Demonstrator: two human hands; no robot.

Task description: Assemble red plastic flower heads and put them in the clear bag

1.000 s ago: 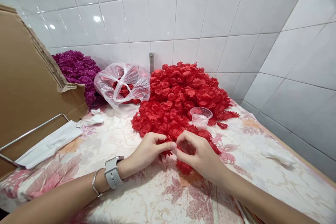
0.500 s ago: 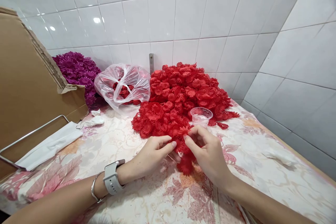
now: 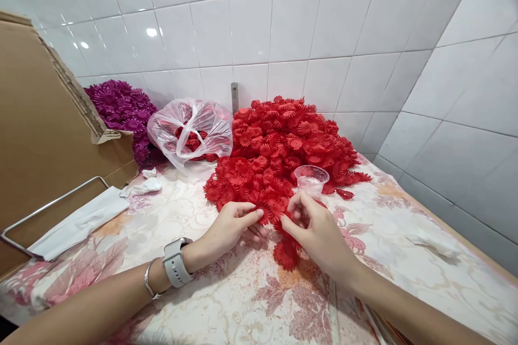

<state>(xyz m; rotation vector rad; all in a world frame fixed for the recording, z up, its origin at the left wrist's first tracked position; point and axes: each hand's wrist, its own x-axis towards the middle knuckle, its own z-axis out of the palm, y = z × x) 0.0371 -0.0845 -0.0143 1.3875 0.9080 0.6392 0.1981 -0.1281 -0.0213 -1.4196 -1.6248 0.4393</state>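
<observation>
In the head view my left hand (image 3: 237, 223), with a watch and a bangle on its wrist, pinches the left edge of a red artificial flower (image 3: 270, 211) between thumb and forefinger. My right hand (image 3: 313, 229) faces it from the other side, thumb and curled fingers closed at the flower's right edge. Whatever lies between those right fingertips is hidden. Just below the hands, another red flower (image 3: 285, 255) rests on the tablecloth. Beyond them rises a big heap of red flowers (image 3: 279, 140). A small clear plastic cup (image 3: 311, 179) stands against the heap, behind my right hand.
A knotted clear plastic bag (image 3: 192, 132) with red flowers inside sits left of the heap. Purple flowers (image 3: 121, 110) are piled behind a cardboard box (image 3: 52, 118). White paper (image 3: 79, 221) and a metal wire frame (image 3: 52, 206) lie at left. Tiled walls (image 3: 251, 27) bound the table.
My hands have drawn slightly apart; the left has shifted a little left and up. The right fingers are more curled. The flower lying below shows more fully. The view has shifted slightly.
</observation>
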